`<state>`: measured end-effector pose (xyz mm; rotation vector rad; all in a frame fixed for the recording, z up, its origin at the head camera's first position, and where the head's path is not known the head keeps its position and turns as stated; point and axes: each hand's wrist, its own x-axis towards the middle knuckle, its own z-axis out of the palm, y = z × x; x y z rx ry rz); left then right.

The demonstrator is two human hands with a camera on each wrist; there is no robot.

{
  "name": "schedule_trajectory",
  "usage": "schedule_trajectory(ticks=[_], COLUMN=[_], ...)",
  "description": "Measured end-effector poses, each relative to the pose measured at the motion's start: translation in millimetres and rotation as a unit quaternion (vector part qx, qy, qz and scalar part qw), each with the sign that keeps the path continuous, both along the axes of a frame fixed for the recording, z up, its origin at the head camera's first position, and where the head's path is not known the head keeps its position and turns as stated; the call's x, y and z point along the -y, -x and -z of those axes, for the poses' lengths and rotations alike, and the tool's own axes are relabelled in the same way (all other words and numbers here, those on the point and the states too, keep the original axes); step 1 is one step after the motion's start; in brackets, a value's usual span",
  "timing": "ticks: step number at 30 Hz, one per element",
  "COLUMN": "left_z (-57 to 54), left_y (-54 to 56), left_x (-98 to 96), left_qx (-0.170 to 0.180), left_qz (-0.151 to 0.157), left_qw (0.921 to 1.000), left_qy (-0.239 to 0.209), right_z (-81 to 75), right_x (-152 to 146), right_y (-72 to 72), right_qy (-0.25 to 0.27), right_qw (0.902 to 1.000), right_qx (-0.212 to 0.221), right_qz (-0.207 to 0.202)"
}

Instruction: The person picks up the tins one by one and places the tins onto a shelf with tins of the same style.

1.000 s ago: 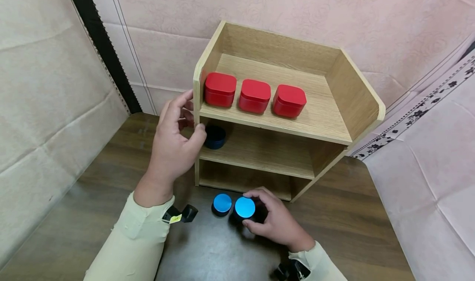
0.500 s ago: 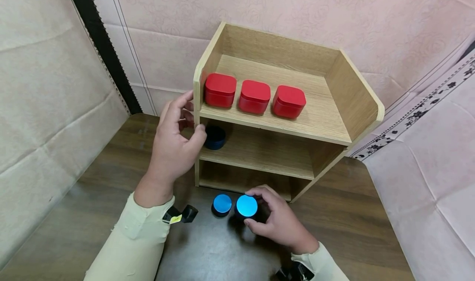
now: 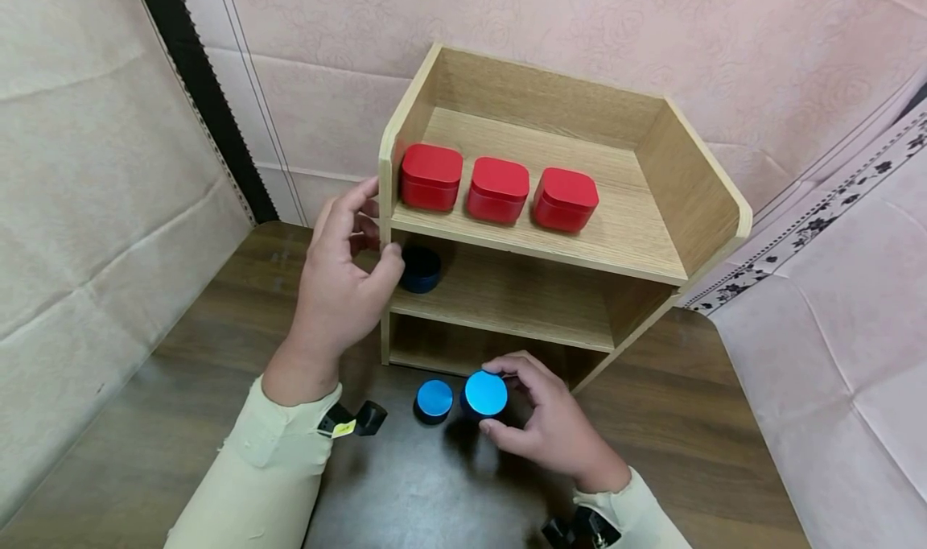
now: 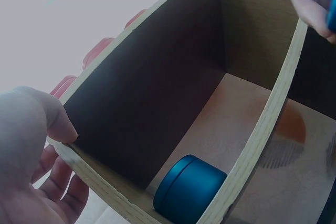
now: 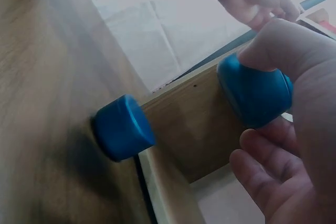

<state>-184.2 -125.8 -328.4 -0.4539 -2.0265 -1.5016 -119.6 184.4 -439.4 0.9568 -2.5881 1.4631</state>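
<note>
My left hand (image 3: pixel 340 283) grips the left side panel of a small wooden shelf unit (image 3: pixel 536 251), thumb at its front edge, fingers outside. My right hand (image 3: pixel 546 420) pinches a round blue tin (image 3: pixel 485 394) by its sides, thumb opposite the fingers. In the right wrist view this held tin (image 5: pixel 257 90) is off the table. A second blue tin (image 3: pixel 434 400) stands on the table just left of it, in front of the unit. On the middle shelf, at the left end, sits another blue tin (image 4: pixel 189 190); its top looks dark in the head view.
Three red square tins with rounded corners (image 3: pixel 498 191) stand in a row along the front of the top shelf, from its left end. The unit stands on a dark wooden table (image 3: pixel 688 452), with pale patterned cloth (image 3: pixel 565 26) hanging behind and at both sides.
My right hand has lifted the blue tin and moved it slightly right and toward the shelf unit, away from the tin beside it. My left hand has stayed in place.
</note>
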Motion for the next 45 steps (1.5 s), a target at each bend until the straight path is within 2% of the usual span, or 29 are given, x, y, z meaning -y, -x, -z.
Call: schedule_trajectory(ticks=[22, 27, 33, 39, 45], left_z=[-1.1, -1.4, -1.2, -0.8, -1.0], left_y=[-0.4, -0.6, -0.9, -0.8, -0.7], left_x=[-0.4, -0.5, 0.0, 0.4, 0.6], left_qx=[0.003, 0.003, 0.003, 0.004, 0.005], left_qz=[-0.001, -0.001, -0.002, -0.004, -0.005], left_qw=[1.0000, 1.0000, 1.0000, 1.0000, 1.0000], left_qy=[0.003, 0.002, 0.001, 0.003, 0.005], right_z=[-45.5, -57.4, -73.9, -85.5, -98.6], right_x=[-0.3, 0.1, 0.7, 0.2, 4.2], right_y=[11.7, 18.1, 28.2, 41.7, 52.4], right_qy=[-0.015, -0.032, -0.024, -0.027, -0.056], right_qw=[0.9999, 0.9994, 0.9997, 0.9995, 0.9983], right_qx=[-0.006, -0.015, 0.005, 0.013, 0.016], right_qz=[0.002, 0.004, -0.008, -0.003, 0.011])
